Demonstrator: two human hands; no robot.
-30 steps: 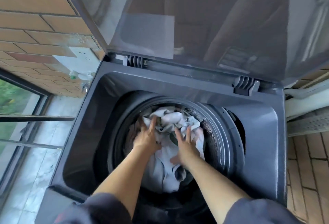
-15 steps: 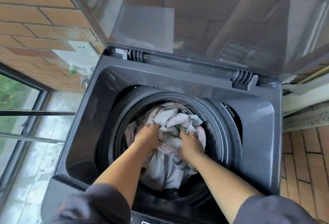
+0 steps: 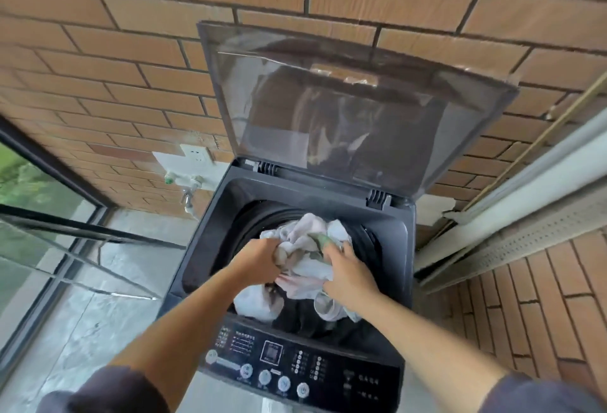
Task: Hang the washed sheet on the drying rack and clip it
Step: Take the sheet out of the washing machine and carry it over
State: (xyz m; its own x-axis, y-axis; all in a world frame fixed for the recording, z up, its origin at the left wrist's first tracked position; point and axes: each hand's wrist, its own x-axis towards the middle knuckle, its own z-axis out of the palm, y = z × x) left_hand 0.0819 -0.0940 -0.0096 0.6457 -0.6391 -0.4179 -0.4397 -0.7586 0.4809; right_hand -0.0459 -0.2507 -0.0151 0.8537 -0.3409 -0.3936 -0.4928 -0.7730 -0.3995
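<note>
1. Head view looks down on a dark top-loading washing machine (image 3: 203,265), with both hands reaching into its drum opening.
2. The left hand (image 3: 259,261) grips a bunch of the sheet (image 3: 305,232), its fingers curled into the cloth and its knuckles up.
3. The right hand (image 3: 349,276), just beside the left one, also holds the sheet. Its fingers dig into the folds, and a greenish patch of cloth shows at its fingertips.
4. The sheet is a pale, crumpled bundle between the hands and just beyond them, bulging up at the drum's rim (image 3: 253,222). Loose folds hang below the hands into the dark drum.
5. Beyond the hands the tinted lid (image 3: 361,110) stands raised in front of the brick wall (image 3: 131,51).
6. Nearer the person than the hands, under the forearms, lies the control panel (image 3: 295,366), with round buttons and a small display.
7. Left of the left hand, a white socket (image 3: 196,154) sits on the wall with a tap (image 3: 189,197) beneath it. Further left are a dark-framed window (image 3: 49,232) and a pale floor (image 3: 82,330).
8. Right of the right hand, pale rails (image 3: 512,215) run along the wall.
</note>
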